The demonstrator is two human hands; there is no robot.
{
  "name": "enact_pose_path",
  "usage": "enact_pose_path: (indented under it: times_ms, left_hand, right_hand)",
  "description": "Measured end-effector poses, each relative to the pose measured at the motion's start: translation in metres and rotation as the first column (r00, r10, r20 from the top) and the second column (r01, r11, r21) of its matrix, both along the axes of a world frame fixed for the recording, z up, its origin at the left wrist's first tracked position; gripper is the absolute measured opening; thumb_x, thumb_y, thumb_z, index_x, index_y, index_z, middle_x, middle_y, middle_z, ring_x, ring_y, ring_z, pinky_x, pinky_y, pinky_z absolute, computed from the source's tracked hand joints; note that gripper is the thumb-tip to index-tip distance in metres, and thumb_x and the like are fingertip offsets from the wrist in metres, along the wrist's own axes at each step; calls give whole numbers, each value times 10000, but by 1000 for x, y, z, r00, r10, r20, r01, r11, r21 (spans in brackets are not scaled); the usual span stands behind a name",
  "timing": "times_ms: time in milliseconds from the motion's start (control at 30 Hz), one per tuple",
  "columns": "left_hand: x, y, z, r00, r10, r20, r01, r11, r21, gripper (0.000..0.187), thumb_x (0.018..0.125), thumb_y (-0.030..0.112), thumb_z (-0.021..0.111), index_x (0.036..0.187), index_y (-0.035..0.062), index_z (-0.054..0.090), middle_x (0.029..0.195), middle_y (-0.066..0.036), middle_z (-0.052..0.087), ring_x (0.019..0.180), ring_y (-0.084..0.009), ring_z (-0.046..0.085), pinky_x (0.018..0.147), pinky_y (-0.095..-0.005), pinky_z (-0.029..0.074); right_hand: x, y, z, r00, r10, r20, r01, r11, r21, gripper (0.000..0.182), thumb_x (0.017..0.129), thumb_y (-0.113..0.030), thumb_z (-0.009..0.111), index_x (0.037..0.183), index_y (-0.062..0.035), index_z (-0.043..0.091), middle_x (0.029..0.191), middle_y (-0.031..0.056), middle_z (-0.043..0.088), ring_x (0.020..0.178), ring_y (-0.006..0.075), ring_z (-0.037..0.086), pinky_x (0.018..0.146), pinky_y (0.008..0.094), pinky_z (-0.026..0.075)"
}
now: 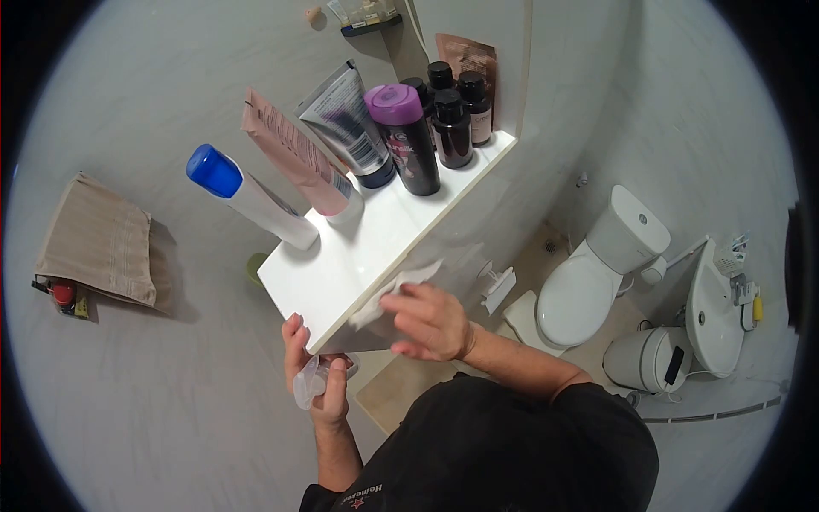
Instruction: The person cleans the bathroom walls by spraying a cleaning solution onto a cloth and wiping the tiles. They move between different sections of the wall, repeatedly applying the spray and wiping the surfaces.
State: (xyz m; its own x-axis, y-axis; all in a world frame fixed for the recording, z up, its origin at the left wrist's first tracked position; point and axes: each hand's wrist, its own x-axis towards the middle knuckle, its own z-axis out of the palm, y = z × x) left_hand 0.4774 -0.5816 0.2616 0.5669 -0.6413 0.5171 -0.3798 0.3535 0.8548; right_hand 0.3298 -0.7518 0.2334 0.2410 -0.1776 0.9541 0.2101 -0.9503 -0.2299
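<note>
My left hand [333, 394] is wrapped around a small translucent plastic bottle [310, 381], just below the near corner of the white ledge [311, 282]. Part of the bottle is hidden by my fingers. My right hand [433, 324] has bent fingers on a thin white cloth [418, 275], which lies against the side face under the ledge's edge. Along the ledge stand a white bottle with a blue cap [252, 200], a pink tube [299, 158], a grey tube [350, 124], a black bottle with a purple cap [409, 145] and several small dark bottles [452, 132].
A brown pouch [467, 58] leans behind the dark bottles. A beige cloth bag [98, 243] hangs on the left wall. To the right are a toilet [580, 299], a washbasin [712, 337] and a white bin [644, 358]. A small caddy [371, 28] is mounted at the top.
</note>
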Motion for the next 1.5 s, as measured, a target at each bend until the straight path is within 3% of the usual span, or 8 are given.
enact_pose_path:
  times_ms: [300,767,833,933,1100,1267,1333,1500]
  left_hand:
    - [-1,-2,1,1000,-7,-11,7,1000,-23,672,788,81,665,1424,58,452,1569,-131,286,1086,-220,594,679,-267,552]
    - [0,4,-2,997,22,-75,-21,1000,17,665,788,79,683,1410,130,452,1542,-111,268,1354,-287,385,759,-332,595]
    - [1,4,-6,996,88,-19,-88,996,-17,689,789,125,715,1423,70,451,1576,-99,277,910,-169,634,650,-264,543]
    - [-2,3,-2,995,94,-22,-95,995,-15,696,783,129,718,1424,72,450,1576,-96,278,848,-155,640,647,-268,547]
    - [0,4,-4,997,65,-46,-66,997,-28,702,779,128,712,1426,64,446,1581,-99,274,854,-155,641,645,-273,549]
    - [3,4,-5,998,54,-39,-56,998,-32,702,780,118,696,1430,55,438,1591,-98,263,835,-162,640,641,-275,546]
    - [1,2,-4,995,89,-52,-92,994,-53,706,776,112,693,1431,54,436,1596,-97,259,819,-163,638,641,-275,544]
    - [2,3,-4,996,72,-48,-74,996,-47,714,775,110,696,1436,54,430,1595,-99,260,814,-165,639,637,-272,540]
  right_hand:
    - [26,-15,-27,979,-198,53,205,941,-271,364,867,-351,651,1226,-296,632,1308,-101,547,1134,107,466,1025,380,350]
    - [53,8,-55,966,-241,-90,233,968,-96,515,874,-459,642,1346,-301,510,1552,85,385,1261,314,489,1104,586,290]
    - [45,-14,-52,953,-304,-11,300,945,-127,629,933,-493,566,1491,-280,368,1613,173,250,1444,409,296,1173,631,148]
    - [6,-110,-49,878,-476,-49,478,871,114,761,1005,-472,402,1603,-109,102,1620,306,13,1508,471,33,1194,622,25]
    - [-55,-206,-28,895,-443,-45,374,693,616,660,1050,-280,321,1580,-3,42,1638,263,-31,1522,414,-51,1228,481,51]
    - [0,-117,-60,905,-422,-42,420,876,238,793,976,-443,419,1604,-99,80,1611,317,-106,1507,470,-66,1179,632,-13]
    - [29,-34,-102,936,-312,-166,321,947,29,855,860,-610,567,1550,-190,287,1616,252,119,1465,413,227,1194,611,26]
    - [28,-34,-131,937,-327,-119,270,899,-344,848,815,-636,609,1472,-146,391,1533,245,314,1410,400,302,1214,558,69]
